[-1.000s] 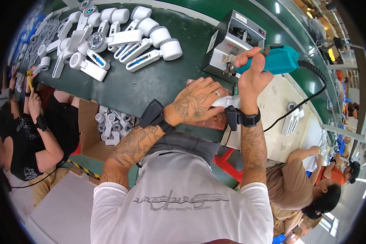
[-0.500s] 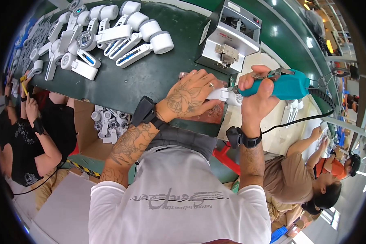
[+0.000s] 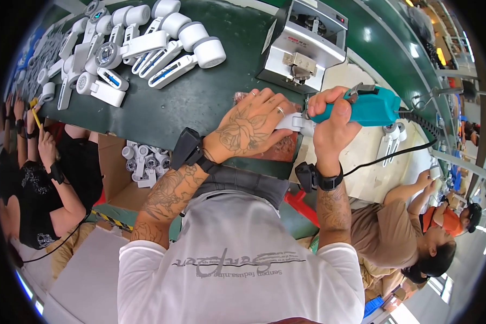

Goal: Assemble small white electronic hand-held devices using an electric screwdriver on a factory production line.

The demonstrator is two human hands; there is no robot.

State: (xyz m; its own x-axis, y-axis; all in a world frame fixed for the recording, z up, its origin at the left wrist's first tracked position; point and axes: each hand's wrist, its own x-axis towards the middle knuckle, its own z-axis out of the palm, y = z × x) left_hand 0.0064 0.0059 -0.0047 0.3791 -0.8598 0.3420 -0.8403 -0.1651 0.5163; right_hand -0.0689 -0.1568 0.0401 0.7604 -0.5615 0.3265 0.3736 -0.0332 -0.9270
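My left hand lies closed over a white handheld fan, pressing it down on a reddish-brown pad near the table's front edge. Most of the fan's handle is hidden under the palm; its white hinge end sticks out to the right. Wrapped in my right hand is a teal electric screwdriver, held level with its tip pointing left at the fan's hinge. Fingers cover the tip, so I cannot tell whether it touches a screw.
Many white handheld fans are heaped at the back left. A grey metal machine stands behind my hands. More fans fill a cardboard box at left. A black cord trails right. Co-workers sit on both sides.
My right hand and the screwdriver have shifted slightly left, closer to the fan's hinge. The left hand keeps its hold on the fan. The view has moved a little.
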